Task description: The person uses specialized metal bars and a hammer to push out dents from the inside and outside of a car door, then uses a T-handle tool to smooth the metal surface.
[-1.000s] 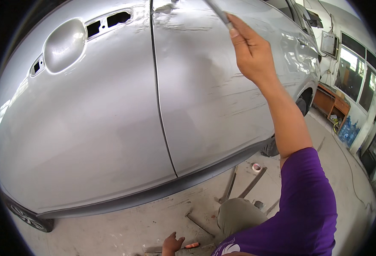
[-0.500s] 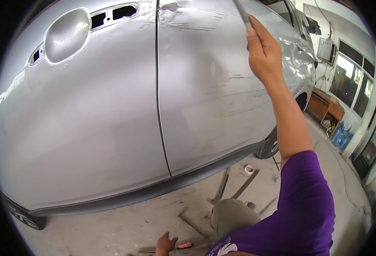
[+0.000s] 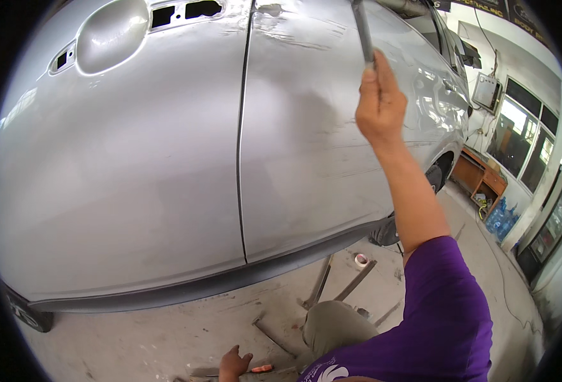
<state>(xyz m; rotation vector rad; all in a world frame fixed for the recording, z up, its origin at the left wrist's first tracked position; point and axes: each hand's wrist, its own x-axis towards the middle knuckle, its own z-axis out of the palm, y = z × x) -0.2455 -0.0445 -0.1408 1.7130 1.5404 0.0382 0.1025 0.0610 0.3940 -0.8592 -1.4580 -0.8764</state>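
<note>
A grey metal bar-shaped tool points upward from the fist of my right hand; its upper end runs out at the top edge, so its kind is unclear. This hand is raised in front of a silver car door panel. Dents and dark scratches mark the panel's upper part, left of the tool. Low down, at the bottom edge, my left hand has its fingers apart and seems to hold nothing. Just right of it lies an orange-handled tool.
Another silver door, its handle removed, adjoins at the left. On the floor lie metal bars, a tape roll and a thin rod. A wooden desk and blue water bottles stand at the far right.
My right hand has come down and left along the panel, and more of the grey tool shows above it. The whole view has shifted slightly. My left hand stays low with fingers apart.
</note>
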